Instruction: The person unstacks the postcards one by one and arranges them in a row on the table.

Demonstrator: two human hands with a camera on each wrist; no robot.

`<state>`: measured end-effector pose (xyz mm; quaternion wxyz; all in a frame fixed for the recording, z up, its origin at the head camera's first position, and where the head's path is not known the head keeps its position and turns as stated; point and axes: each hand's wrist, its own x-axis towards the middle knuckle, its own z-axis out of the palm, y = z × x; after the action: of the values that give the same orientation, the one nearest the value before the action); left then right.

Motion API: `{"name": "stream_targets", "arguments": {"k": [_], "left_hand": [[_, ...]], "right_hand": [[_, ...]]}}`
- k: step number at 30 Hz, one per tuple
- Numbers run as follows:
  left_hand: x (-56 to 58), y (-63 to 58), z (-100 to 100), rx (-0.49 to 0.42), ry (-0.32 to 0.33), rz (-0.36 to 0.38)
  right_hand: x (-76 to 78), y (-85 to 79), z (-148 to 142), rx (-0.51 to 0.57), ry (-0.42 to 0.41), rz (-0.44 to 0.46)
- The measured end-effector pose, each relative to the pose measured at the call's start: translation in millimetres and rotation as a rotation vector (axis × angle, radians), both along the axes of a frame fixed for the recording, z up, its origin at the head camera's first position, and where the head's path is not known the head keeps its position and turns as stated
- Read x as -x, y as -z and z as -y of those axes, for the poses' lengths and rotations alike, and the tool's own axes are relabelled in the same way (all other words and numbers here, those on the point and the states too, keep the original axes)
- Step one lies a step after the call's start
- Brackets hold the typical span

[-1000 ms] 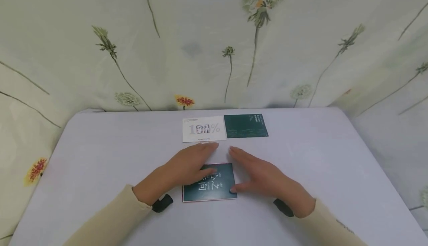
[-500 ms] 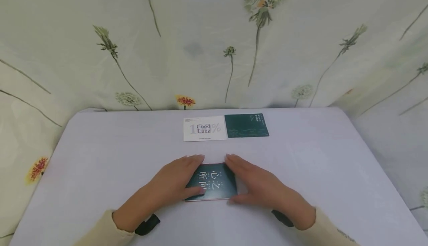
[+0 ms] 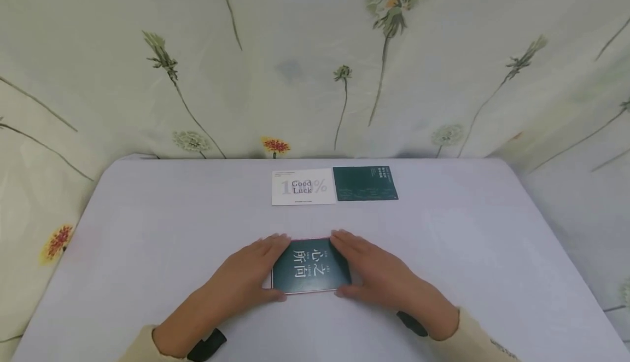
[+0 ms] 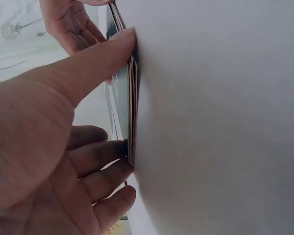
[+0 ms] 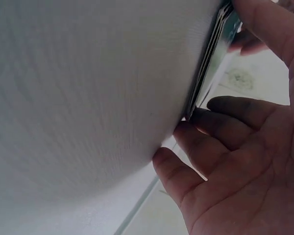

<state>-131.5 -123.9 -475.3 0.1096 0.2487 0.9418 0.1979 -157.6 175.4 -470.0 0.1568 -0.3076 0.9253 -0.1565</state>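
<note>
A thin stack of postcards lies flat on the table, its dark teal top card printed with white Chinese characters. My left hand grips the stack's left end, thumb at the near edge and fingertips at the far edge. On the right end my right hand holds it the same way. Several layered edges of the postcards show between thumb and fingers in the left wrist view. In the right wrist view, fingertips touch a corner of the postcards.
Beyond the stack, a white "Good Luck" card and a dark green card lie side by side near the table's back edge. A white cloth covers the table. Behind it hangs a flower-printed curtain.
My left hand has drawn back left and toward me from over the stack to its left end. The right hand has closed in on the right end. The stack has barely moved.
</note>
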Motion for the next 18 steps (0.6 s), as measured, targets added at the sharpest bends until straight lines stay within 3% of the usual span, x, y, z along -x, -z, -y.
{"name": "stream_targets", "arguments": {"k": [9, 18], "left_hand": [[-10.7, 4.5, -2.4, -0.04, -0.048, -0.029], [-11.1, 4.3, -2.2, -0.018, -0.021, -0.089]], "right_hand": [[-5.4, 0.9, 0.8, 0.011, 0.006, -0.031], [-5.6, 2.5, 2.3, -0.029, 0.008, -0.075]]}}
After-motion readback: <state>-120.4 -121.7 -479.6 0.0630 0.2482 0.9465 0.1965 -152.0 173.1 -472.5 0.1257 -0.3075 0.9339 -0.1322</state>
